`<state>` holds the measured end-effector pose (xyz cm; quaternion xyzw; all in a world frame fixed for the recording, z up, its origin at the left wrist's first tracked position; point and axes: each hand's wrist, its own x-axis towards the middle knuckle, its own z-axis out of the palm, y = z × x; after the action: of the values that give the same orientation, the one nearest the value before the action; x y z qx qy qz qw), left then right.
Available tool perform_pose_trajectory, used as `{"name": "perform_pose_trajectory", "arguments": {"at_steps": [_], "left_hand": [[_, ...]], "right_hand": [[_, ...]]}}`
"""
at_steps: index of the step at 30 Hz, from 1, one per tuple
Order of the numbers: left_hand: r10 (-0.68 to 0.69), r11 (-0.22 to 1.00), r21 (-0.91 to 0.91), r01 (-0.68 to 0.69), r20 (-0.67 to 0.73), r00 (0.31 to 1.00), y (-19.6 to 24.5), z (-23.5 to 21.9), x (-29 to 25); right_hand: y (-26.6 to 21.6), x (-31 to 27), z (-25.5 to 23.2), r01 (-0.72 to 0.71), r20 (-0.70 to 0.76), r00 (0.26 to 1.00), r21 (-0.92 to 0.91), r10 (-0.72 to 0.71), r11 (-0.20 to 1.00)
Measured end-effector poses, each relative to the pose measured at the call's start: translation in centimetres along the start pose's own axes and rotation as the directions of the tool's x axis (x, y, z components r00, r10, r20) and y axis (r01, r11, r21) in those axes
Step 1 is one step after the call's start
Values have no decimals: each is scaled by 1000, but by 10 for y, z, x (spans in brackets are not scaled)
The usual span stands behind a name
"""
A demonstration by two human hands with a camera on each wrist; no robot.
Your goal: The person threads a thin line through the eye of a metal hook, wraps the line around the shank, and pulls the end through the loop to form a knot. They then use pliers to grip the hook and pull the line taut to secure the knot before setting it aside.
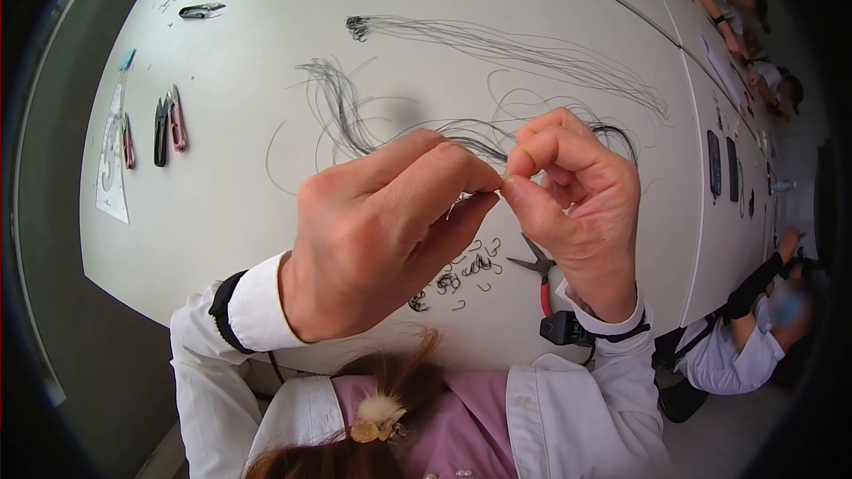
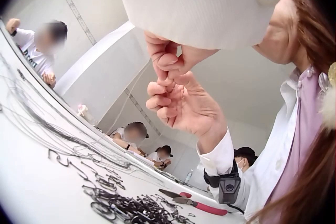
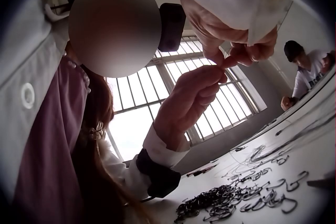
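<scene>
Over the table, my left hand (image 1: 382,231) and right hand (image 1: 577,204) meet at the fingertips, each pinching with thumb and forefinger. A small thin thing is between them, mostly hidden by the fingers; I cannot tell its kind. In the left wrist view, the left hand (image 2: 173,56) comes down from above onto the right hand's (image 2: 184,108) fingertips. Below the hands lies a pile of loose black fish hooks (image 1: 453,280). A loose bundle of dark fishing line (image 1: 342,111) runs behind the hands.
Red-handled pliers (image 1: 543,279) lie beside the hooks. A second bundle of lines (image 1: 497,53) with hooks gathered at one end (image 1: 357,28) stretches across the back. Thread snips (image 1: 160,131) and a set square (image 1: 113,164) lie at the left. Other people (image 1: 737,13) sit to the right.
</scene>
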<state>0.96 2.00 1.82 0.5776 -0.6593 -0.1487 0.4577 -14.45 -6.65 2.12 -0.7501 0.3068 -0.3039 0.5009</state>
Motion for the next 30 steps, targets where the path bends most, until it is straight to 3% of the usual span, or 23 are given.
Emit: {"name": "perform_pose_trajectory", "arguments": {"at_steps": [10,13,15,19,21,25,28,30], "left_hand": [[-25,997,-69,23,-19,1000,-1,-2,3],[-76,994,-77,78,19,997,0,-8,4],[-98,988,-113,101,32,995,0,-9,5],[-151,969,-186,164,85,985,2,-12,5],[-151,967,-191,170,109,983,3,-13,4],[-169,952,-224,208,182,969,5,-15,5],[-188,907,-322,270,263,946,8,-19,6],[-157,902,-355,245,258,953,11,-21,6]], "right_hand": [[3,1,-1,-3,-1,1000,-7,3,1000],[5,2,-7,95,2,995,14,-95,995],[-7,3,-14,20,74,997,-58,-16,998],[-20,5,-23,25,83,997,-180,-10,983],[-20,5,-29,98,112,991,-268,-70,958],[-18,10,-40,225,118,973,-265,-200,938],[-11,18,-47,272,185,954,-205,-236,940],[0,20,-43,83,164,981,101,-99,991]]}}
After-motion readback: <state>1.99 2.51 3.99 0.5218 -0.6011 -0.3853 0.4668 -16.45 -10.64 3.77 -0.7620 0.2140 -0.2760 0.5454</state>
